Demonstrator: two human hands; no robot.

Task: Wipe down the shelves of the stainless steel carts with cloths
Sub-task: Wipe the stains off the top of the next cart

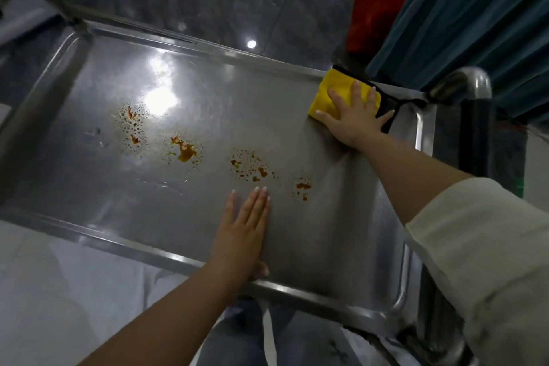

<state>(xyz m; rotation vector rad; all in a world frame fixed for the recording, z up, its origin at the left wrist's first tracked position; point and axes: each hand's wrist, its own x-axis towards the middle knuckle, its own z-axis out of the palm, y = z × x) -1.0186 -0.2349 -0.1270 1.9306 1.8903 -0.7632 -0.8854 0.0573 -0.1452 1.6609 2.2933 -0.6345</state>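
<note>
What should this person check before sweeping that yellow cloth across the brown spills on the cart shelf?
1. Cloth under control: ok. The right hand presses flat on the yellow cloth at the far right corner of the shelf.
2. Cart steadied: ok. The left hand lies flat on the shelf by the near rim.
3. Spills found: ok. The brown spills sit in patches across the middle, not yet wiped.
4. Path free: not ok. The left hand lies just beside the nearest patches and may need to shift.
5. Cloth damp enough: cannot tell.
6. Black strap by the cloth out of the way: cannot tell.
</note>
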